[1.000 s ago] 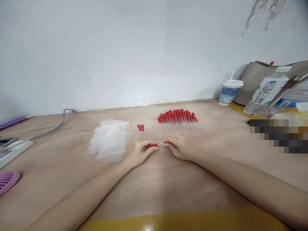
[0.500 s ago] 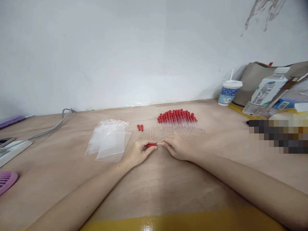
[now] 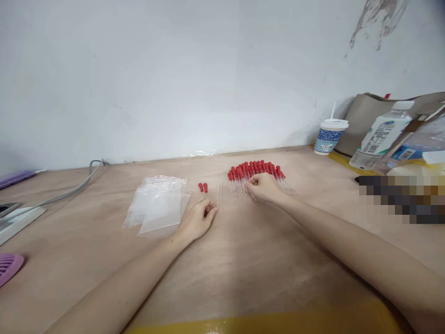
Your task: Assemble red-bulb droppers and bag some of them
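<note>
My right hand (image 3: 264,186) is pinched on the clear tube of a dropper (image 3: 240,172), whose red bulb points away from me. It is over a row of several red-bulbed droppers (image 3: 235,185), partly hiding their tubes. My left hand (image 3: 200,218) rests on the table with its fingers curled in and nothing visible in them. Just beyond it lie two loose red rubber bulbs (image 3: 205,187). To their right, two thin clear tubes (image 3: 219,191) lie side by side.
Several clear zip bags (image 3: 160,211) overlap left of my left hand. A grey cable (image 3: 78,185) crosses the far left near a purple object (image 3: 17,179) and a pink slotted one (image 3: 10,268). At right stand a paper cup (image 3: 328,137), a bottle (image 3: 381,134) and a grey bag (image 3: 354,118).
The dropper between my hands has left my left hand. My right hand has carried it away and rightward onto the row. My left hand stays nearly in place, fingers now curled and empty.
</note>
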Motion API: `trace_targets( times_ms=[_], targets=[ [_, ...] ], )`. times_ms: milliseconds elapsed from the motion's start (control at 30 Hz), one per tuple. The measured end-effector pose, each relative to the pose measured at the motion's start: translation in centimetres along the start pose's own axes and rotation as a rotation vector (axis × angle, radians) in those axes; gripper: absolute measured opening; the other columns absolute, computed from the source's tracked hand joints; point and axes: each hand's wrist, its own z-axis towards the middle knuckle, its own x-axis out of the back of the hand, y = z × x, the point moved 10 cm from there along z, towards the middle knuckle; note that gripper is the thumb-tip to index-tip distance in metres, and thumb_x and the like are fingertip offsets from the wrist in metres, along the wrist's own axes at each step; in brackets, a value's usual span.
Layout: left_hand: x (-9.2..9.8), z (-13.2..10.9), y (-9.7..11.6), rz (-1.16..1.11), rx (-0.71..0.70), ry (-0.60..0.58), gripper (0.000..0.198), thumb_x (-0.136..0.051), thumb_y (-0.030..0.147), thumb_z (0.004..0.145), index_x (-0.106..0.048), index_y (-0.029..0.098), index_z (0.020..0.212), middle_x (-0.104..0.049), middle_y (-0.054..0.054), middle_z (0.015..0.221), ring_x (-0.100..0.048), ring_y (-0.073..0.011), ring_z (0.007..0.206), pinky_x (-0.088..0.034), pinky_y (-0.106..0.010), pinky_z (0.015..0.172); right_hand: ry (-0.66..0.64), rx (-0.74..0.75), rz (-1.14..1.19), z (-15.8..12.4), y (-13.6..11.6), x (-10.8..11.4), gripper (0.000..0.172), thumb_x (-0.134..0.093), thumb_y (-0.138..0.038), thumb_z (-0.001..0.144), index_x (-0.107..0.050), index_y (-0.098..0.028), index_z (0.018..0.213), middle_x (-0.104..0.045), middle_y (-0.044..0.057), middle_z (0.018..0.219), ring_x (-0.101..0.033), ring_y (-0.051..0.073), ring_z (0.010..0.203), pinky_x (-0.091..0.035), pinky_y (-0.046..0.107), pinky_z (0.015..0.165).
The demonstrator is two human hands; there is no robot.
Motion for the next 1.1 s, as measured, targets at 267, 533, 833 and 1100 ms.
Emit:
trace_targets(
  times_ms=[267, 533, 833, 1100],
  targets=[
    [0.1, 0.0, 0.1, -0.027, -0.002, 0.017, 0.021, -0.05, 0.034, 0.082, -0.056, 0.018, 0.07, -0.054, 0.0, 0.068, -0.05, -0.0138, 0.06, -0.039, -0.026, 0.057, 0.139, -0.15, -0.187, 4.3, 0.1, -1.7, 0.03, -0.048, -0.04, 0.077, -0.064, -0.02, 0.061, -0.067, 0.006, 0.074, -0.062, 0.022, 0.078, -0.042, 0.028, 0.064],
    [0.3, -0.2, 0.3, -0.046, 0.011, 0.027, 0.015, -0.052, 0.033, 0.079, -0.049, 0.019, 0.075, -0.051, 0.003, 0.062, -0.049, -0.0126, 0.055, -0.037, -0.026, 0.053, 0.148, -0.201, -0.269, 4.3, 0.7, -2.1, 0.033, -0.048, -0.043, 0.078, -0.067, -0.017, 0.078, -0.066, 0.012, 0.084, -0.062, 0.026, 0.084, -0.043, 0.034, 0.069],
    [-0.2, -0.1, 0.5, -0.006, 0.005, -0.032, 0.016, -0.048, 0.033, 0.082, -0.054, 0.019, 0.076, -0.054, 0.002, 0.062, -0.051, -0.0138, 0.057, -0.036, -0.026, 0.053, 0.061, 0.011, -0.301, 2.3, -3.9, -4.6, 0.029, -0.045, -0.043, 0.082, -0.065, -0.022, 0.08, -0.067, 0.007, 0.084, -0.061, 0.022, 0.085, -0.042, 0.031, 0.07],
    [0.3, -0.2, 0.6, -0.045, -0.006, 0.019, 0.015, -0.047, 0.031, 0.083, -0.056, 0.019, 0.079, -0.056, 0.001, 0.065, -0.052, -0.0146, 0.061, -0.04, -0.026, 0.057, -0.037, 0.014, -0.305, 1.1, -4.3, -6.0, 0.018, -0.052, -0.033, 0.076, -0.065, -0.021, 0.078, -0.068, 0.006, 0.083, -0.062, 0.023, 0.082, -0.043, 0.031, 0.066]
  ],
)
